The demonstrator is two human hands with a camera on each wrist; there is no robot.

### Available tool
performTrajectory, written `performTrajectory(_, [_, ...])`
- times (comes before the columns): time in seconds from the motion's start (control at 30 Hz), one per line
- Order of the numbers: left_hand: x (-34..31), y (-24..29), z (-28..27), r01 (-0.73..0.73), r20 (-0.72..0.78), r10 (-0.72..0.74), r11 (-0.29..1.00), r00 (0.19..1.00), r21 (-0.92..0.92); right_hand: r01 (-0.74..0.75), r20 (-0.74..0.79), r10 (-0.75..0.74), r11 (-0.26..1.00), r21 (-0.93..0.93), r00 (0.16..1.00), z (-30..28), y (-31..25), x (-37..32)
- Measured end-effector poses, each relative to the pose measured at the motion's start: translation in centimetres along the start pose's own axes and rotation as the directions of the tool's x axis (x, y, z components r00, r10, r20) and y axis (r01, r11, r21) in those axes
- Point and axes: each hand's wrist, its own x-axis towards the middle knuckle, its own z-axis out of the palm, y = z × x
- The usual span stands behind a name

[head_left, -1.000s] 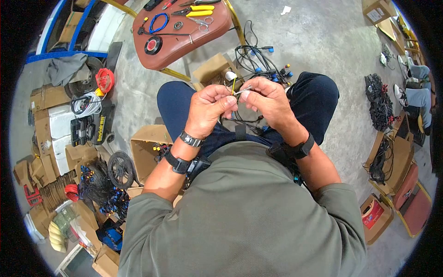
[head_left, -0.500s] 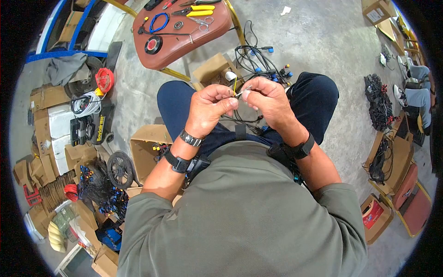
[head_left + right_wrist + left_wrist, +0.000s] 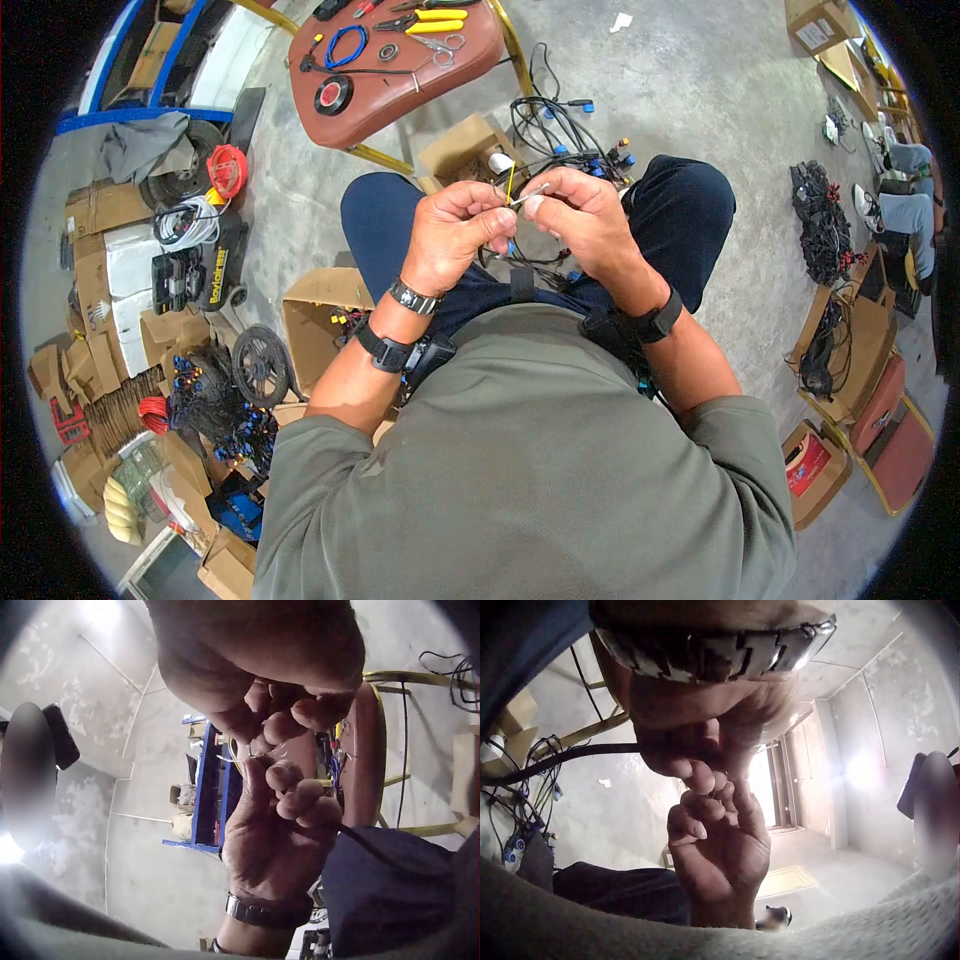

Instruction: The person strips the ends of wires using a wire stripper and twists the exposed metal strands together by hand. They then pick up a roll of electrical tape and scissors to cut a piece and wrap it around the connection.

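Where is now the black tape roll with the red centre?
In the head view, the black tape roll lies on the red-brown seat at upper left, just below the coiled blue cable.

Grey concrete floor (image 3: 700, 110), blue shelving (image 3: 155, 60)

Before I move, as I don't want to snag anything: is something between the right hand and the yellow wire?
A pale strand slants between the right hand and the yellow wire; nothing else visible stands in the way.
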Motion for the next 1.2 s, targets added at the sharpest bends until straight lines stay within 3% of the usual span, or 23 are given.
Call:
performTrajectory(0.17, [-0.1,0.0,-0.1,0.018,0.017,-0.019,0.998,1.000,0.054,0.031,-0.014,-0.031,0.999,0.014,0.999,-0.2,0.4,0.1])
performTrajectory(0.37, [-0.2,0.4,0.3,0.034,0.018,-0.035,0.998,0.999,0.044,0.209,0.019,-0.209,0.973,-0.094,0.978,-0.7,0.8,0.2])
performTrajectory(0.47, [-0.3,0.5,0.3,0.089,-0.023,-0.088,0.995,0.996,0.055,0.423,0.068,-0.421,0.865,-0.268,0.904,-0.8,0.5,0.4])
performTrajectory(0.57, [-0.3,0.8,0.4,0.160,-0.033,-0.158,0.985,0.987,0.067,0.482,0.177,-0.453,0.764,-0.429,0.874,-1.2,-0.9,0.2])
performTrajectory(0.7, [0.0,0.7,0.1,0.220,0.018,-0.221,0.975,0.975,0.021,0.623,0.284,-0.570,0.583,-0.521,0.771,-1.3,-1.4,0.6])
performTrajectory(0.87, [0.0,0.6,0.3,0.260,0.040,-0.258,0.964,0.965,-0.062,0.657,0.384,-0.562,0.440,-0.612,0.733,-2.0,-1.7,0.3])
performTrajectory(0.97, [0.0,0.5,0.3,0.266,0.054,-0.263,0.963,0.963,-0.044,0.651,0.337,-0.586,0.481,-0.588,0.737,-2.0,-1.3,0.2])
performTrajectory(1.07, [0.0,0.8,0.4,0.301,0.057,-0.299,0.953,0.953,-0.033,0.686,0.390,-0.607,0.386,-0.617,0.693,-2.1,-1.5,0.1])
performTrajectory(1.17, [0.0,0.9,0.6,0.296,0.031,-0.296,0.955,0.955,0.007,0.675,0.418,-0.580,0.344,-0.653,0.699,-2.2,-1.6,-0.1])
performTrajectory(1.2, [-0.1,0.9,0.7,0.285,0.019,-0.286,0.958,0.958,0.028,0.640,0.361,-0.567,0.432,-0.635,0.741,-2.1,-1.6,-0.1])
